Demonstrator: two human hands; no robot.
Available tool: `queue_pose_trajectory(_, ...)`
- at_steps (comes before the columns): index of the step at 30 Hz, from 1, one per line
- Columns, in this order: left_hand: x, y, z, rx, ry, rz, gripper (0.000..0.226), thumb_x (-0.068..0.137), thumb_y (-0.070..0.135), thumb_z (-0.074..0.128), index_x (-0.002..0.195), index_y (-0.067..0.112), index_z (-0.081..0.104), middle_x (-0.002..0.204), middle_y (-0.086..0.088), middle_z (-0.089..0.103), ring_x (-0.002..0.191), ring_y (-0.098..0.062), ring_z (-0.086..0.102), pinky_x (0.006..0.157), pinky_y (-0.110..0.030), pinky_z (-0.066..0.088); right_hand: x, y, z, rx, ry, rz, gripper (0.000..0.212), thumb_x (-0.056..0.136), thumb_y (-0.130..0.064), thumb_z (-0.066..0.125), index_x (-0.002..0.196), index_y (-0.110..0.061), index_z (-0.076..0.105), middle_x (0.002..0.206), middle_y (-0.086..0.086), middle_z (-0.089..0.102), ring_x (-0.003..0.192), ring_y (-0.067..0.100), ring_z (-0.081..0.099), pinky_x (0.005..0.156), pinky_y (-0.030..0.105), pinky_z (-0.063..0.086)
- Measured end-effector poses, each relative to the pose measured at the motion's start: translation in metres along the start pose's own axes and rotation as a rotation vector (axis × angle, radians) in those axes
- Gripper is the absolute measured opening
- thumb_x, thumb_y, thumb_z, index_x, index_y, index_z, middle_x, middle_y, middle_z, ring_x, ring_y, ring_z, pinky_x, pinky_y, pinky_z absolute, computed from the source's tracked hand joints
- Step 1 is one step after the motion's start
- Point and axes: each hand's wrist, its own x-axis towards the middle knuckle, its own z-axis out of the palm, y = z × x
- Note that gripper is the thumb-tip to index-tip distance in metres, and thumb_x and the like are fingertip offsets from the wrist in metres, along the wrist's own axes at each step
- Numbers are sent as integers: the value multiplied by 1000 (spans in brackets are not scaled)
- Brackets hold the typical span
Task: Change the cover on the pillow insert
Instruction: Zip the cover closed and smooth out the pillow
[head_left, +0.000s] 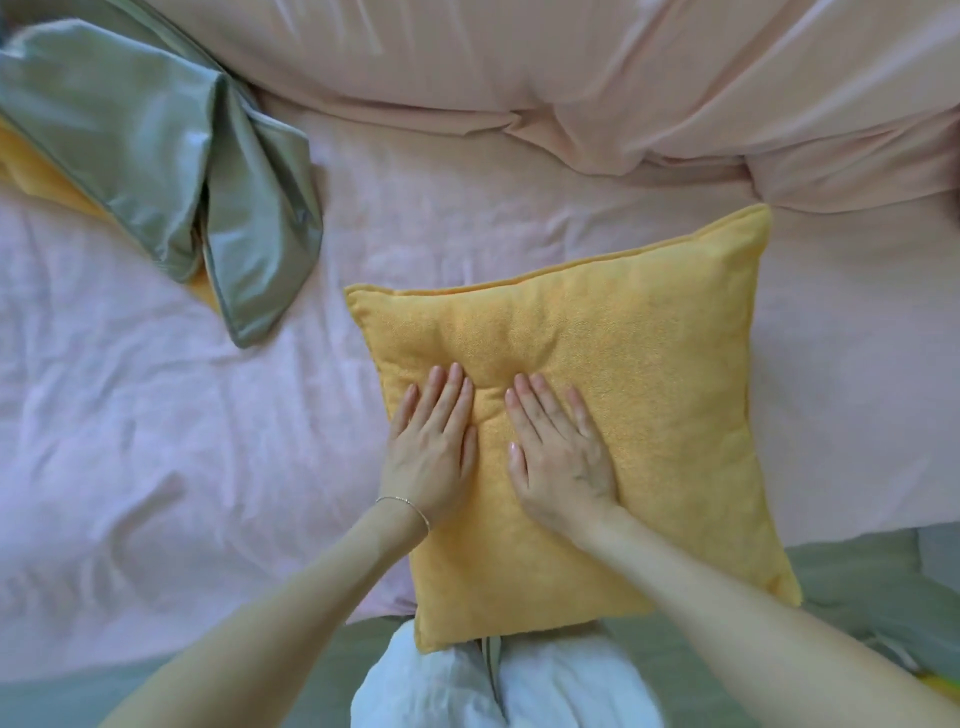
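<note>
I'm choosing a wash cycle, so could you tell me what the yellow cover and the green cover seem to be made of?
Yellow cover: looks like terry or bouclé cloth, matte, with a fine nubby grain under the hands.
Green cover: probably satin or a similar smooth weave; it is glossy, with bright highlights along its folds. Fibre content cannot be told.

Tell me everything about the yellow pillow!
The square yellow pillow has a fuzzy, towel-like cover with a piped seam round its edge. It looks plump and filled, and lies flat and slightly turned on the pink bedsheet. Its near edge overhangs the person's lap. Both hands, left and right, press flat on it, denting it.
</note>
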Motion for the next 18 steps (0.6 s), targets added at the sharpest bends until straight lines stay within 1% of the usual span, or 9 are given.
queue_pose_trajectory(1, 12, 0, 0, 23, -56, -22, 53, 90, 29, 25, 132, 4, 47, 141, -11, 44, 133, -27, 37, 108, -39, 18, 13, 1, 3, -21, -41, 17, 55, 87, -29, 29, 133, -4, 47, 142, 8, 44, 135, 19, 35, 111, 43, 16)
queue_pose_trajectory(2, 27, 0, -1, 40, -120, -41, 59, 89, 32, 17, 136, 6, 42, 145, -9, 39, 136, -26, 32, 108, -37, 13, 28, 3, 4, -38, -78, 34, 56, 86, -29, 28, 131, -4, 50, 140, 9, 46, 134, 19, 37, 111, 42, 15)
queue_pose_trajectory(4, 60, -1, -2, 69, -207, -77, 62, 90, 36, 6, 146, 10, 20, 155, -3, 15, 144, -17, 8, 110, -36, 5, 62, 8, 1, -69, -135, 37, 61, 84, -30, 22, 130, -4, 51, 140, 8, 46, 134, 19, 36, 112, 41, 11)
queue_pose_trajectory(6, 91, -7, -2, 70, -248, -114, 55, 97, 33, 13, 148, 12, 8, 157, 0, 2, 144, -12, -4, 111, -37, 6, 92, 14, -4, -127, -170, 6, 68, 84, -32, 9, 141, -7, 36, 150, 5, 30, 141, 15, 19, 115, 38, -2)
queue_pose_trajectory(8, 114, -14, -5, 64, -269, -116, 53, 99, 31, 15, 148, 13, 6, 157, 0, 0, 143, -9, -5, 110, -36, 9, 115, 19, -9, -136, -213, -2, 61, 91, -31, 9, 147, -10, 17, 156, 1, 11, 143, 11, 1, 114, 36, -11)
queue_pose_trajectory(10, 132, -23, -8, 58, -284, -101, 52, 99, 30, 14, 148, 15, 6, 157, 3, 1, 143, -6, -3, 109, -34, 10, 132, 21, -14, -117, -223, 25, 55, 96, -29, 16, 148, -11, 12, 157, 0, 6, 143, 10, -3, 115, 35, -11)
queue_pose_trajectory(13, 148, -28, -21, -9, -279, -100, 51, 98, 28, 18, 148, 19, 14, 156, 6, 7, 142, -3, 2, 106, -33, 13, 148, 24, -29, -33, -222, 54, 53, 96, -27, 19, 148, -13, 17, 156, -2, 9, 143, 8, 1, 114, 34, -8)
queue_pose_trajectory(16, 133, -26, -36, -149, -165, -118, 45, 96, 25, 27, 140, 24, 36, 152, 9, 24, 140, -1, 15, 104, -33, 15, 135, 28, -50, 193, -172, 31, 47, 96, -27, 28, 142, -18, 35, 152, -4, 26, 141, 7, 15, 115, 33, 1)
queue_pose_trajectory(18, 107, -23, -39, -219, -28, -122, 45, 93, 29, 31, 136, 23, 43, 149, 10, 32, 139, -2, 20, 103, -31, 14, 112, 35, -62, 395, -3, -18, 48, 91, -28, 31, 134, -16, 48, 144, -1, 41, 137, 11, 28, 115, 36, 13)
